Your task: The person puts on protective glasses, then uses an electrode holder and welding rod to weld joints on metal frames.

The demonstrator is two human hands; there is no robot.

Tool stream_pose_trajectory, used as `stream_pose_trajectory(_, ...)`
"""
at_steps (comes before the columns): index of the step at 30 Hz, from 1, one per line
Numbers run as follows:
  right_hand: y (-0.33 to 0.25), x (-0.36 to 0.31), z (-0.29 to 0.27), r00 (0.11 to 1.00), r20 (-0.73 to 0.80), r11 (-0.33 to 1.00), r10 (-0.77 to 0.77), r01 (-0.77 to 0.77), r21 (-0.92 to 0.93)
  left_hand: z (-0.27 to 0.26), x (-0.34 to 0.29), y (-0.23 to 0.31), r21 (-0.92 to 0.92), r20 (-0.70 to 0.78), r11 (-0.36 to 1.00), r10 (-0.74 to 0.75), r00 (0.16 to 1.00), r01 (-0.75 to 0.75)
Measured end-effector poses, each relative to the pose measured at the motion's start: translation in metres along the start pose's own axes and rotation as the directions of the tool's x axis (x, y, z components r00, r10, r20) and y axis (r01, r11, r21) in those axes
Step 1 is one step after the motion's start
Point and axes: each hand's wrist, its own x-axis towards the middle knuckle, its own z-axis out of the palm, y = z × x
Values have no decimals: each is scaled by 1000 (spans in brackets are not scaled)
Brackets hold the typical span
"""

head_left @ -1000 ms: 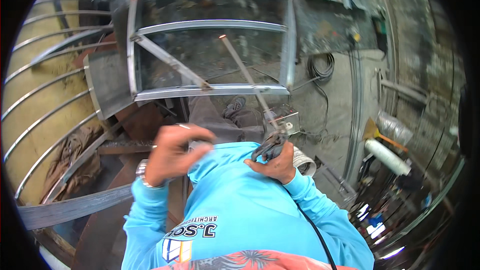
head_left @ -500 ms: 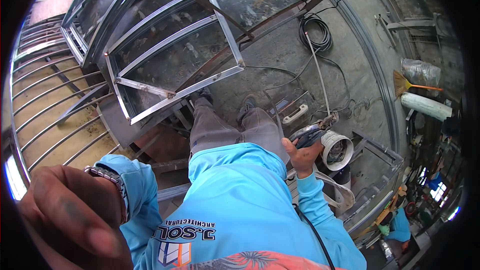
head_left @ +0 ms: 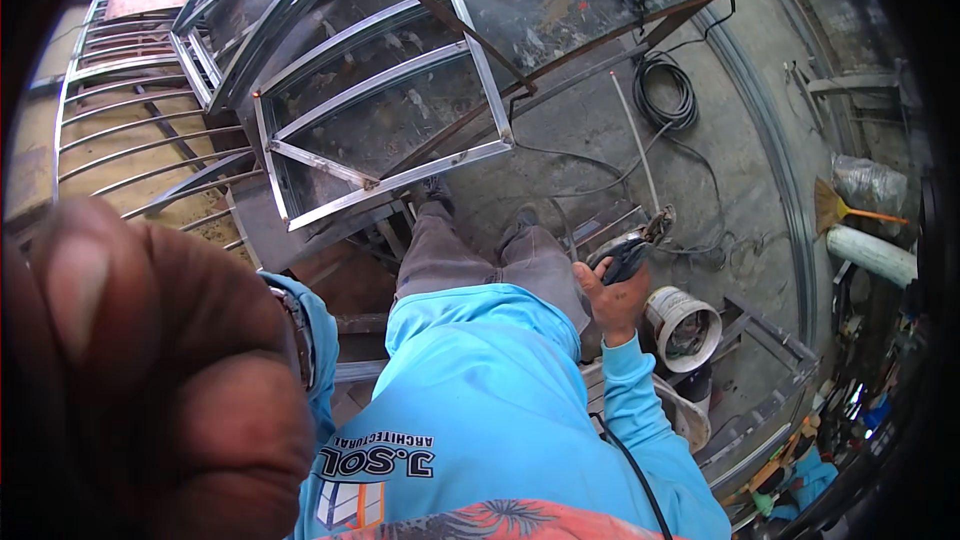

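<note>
My left hand (head_left: 190, 360) is raised very close at the lower left, large and blurred. Its fingers are curled together, and anything between them is hidden. A watch (head_left: 298, 335) circles that wrist. Right of my legs, my right hand (head_left: 617, 300) is wrapped round the dark handle of a welding electrode holder (head_left: 628, 258). From its jaws a long pale welding rod (head_left: 634, 140) points away over the floor. A white bucket (head_left: 700, 340) with things inside stands just right of that hand. Ahead, a rectangular metal frame (head_left: 390, 185) lies on the dark worktable (head_left: 560, 40).
A coiled black cable (head_left: 665, 90) lies on the concrete floor, with long metal bars (head_left: 770, 110) farther right. Curved metal grating (head_left: 150, 155) fills the left side. A broom (head_left: 835, 205) and a white roll (head_left: 872, 252) are at the far right. A metal stand (head_left: 770, 380) is beside the bucket.
My left hand has come up nearer, covering more of the lower left. My right hand, still gripping the holder, has shifted slightly away from the bucket. The whole view has swung a little left.
</note>
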Motion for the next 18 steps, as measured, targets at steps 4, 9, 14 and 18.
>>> stream_pose_trajectory(4, -3, 14, 4, 999, 33, 999, 24, -26, 48, -38, -24, 15, 95, -25, 995, 32, 999, -29)
stream_pose_trajectory(9, -8, 30, 1, 997, 79, 999, -20, 23, -29, -124, -65, 32, 224, -57, 974, 45, 997, -32)
stream_pose_trajectory(14, -5, 57, 7, 994, 105, 1000, 1, 2, -27, -74, -35, 42, 390, -100, 921, 51, 994, -8)
stream_pose_trajectory(18, -24, 77, 21, 998, 65, 1000, 3, -3, -4, -89, -34, 61, 475, -122, 880, 70, 990, -3)
